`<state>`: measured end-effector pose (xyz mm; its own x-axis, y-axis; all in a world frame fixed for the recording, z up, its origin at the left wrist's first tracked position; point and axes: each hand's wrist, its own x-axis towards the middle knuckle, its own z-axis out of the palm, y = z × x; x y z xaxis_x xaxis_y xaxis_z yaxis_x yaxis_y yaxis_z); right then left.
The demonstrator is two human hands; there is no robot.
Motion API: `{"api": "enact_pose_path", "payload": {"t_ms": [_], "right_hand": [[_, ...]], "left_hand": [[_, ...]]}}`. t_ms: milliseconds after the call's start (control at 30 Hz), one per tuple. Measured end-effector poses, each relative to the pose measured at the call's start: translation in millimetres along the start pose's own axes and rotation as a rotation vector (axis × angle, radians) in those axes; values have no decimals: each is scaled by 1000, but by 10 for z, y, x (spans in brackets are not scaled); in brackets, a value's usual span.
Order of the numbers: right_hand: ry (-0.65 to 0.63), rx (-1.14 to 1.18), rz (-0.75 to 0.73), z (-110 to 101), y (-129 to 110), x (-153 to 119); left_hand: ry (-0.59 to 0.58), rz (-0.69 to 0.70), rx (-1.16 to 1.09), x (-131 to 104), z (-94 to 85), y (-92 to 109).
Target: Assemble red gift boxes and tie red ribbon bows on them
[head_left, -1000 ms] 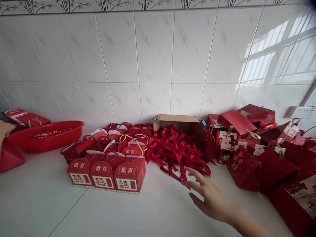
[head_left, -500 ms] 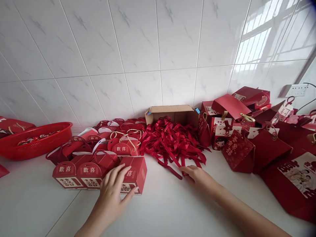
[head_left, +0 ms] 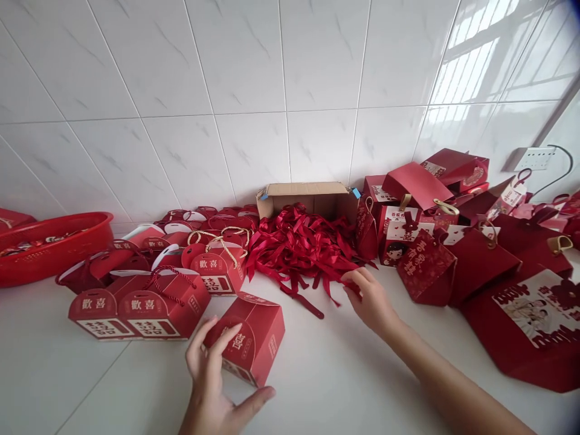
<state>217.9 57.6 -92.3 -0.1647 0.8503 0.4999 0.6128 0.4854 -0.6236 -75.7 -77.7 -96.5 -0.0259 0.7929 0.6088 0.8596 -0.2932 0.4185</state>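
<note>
My left hand (head_left: 217, 368) has its fingers across the front of a red gift box (head_left: 267, 329) with white Chinese characters. Its thumb lies by the box's lower right corner. This box stands turned at an angle, apart from a pair of similar boxes (head_left: 190, 296) to its left. At the front edge of a heap of shiny red ribbons (head_left: 303, 241), my right hand (head_left: 369, 299) has its fingers curled together, with dark red showing between them. A loose red strap (head_left: 310, 307) lies left of that hand.
An open cardboard carton (head_left: 312, 192) lies behind the ribbons against the tiled wall (head_left: 249, 151). Several red bags (head_left: 484, 266) crowd the right side. A red plastic basket (head_left: 97, 232) stands far left, with more red boxes (head_left: 136, 257) beside it on the white tabletop (head_left: 344, 386).
The gift box under my left hand has come nearer, turned, and parted from the row. My right hand has shifted slightly up and right along the ribbons. The view has shifted too.
</note>
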Motion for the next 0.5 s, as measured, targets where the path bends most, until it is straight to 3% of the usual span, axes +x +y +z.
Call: {"api": "enact_pose_path", "payload": {"t_ms": [100,233,367,433,500], "right_hand": [[62,9,63,-153,91,77],[-18,39,182,-325,223,138],[-113,222,200,-583,-27,193],[27,422,176,-794,-328,222],[294,534,112,-1044,-651,250]], "left_hand": [[99,-136,-59,-59,148,107],[70,-251,-149,-26,168,81],[-3,-237,-220,-18,119,-31],[-38,-238,-264,-33,114,-55],[-80,-282,-320,-49,119,-48]]}}
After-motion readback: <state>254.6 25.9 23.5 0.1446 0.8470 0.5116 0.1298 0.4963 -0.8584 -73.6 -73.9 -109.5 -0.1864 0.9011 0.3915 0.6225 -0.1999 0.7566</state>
